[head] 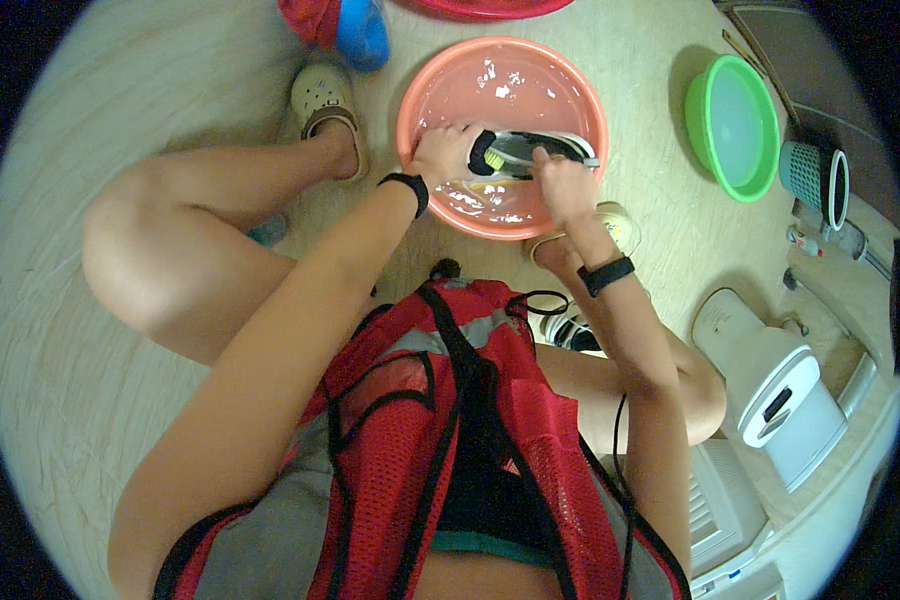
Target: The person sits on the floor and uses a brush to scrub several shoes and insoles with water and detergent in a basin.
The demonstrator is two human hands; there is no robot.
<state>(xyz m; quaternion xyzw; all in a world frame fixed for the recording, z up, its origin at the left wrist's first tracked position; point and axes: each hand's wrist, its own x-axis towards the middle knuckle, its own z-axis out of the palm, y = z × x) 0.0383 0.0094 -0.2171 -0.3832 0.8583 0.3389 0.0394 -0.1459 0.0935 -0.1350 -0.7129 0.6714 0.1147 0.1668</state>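
Observation:
A round orange plastic basin [502, 232] of water stands on the floor before me. In it lies a dark shoe [531, 144] with a pale sole edge and a black padded collar. My left hand [442, 154] grips the shoe's collar end, at the basin's left side. A scrub brush with yellow bristles [494, 160] is in my right hand [568, 184], its bristles near the collar and its pale handle running under my fingers. Part of the shoe is hidden by this hand and the water's glare.
To the right stand a green basin [735, 127] of cloudy liquid, a teal perforated basket [802, 176] and a white toilet [765, 382]. A black-and-white shoe [570, 331] lies beneath my right arm. Beyond the orange basin are a red basin [495, 7] and a blue object [362, 34].

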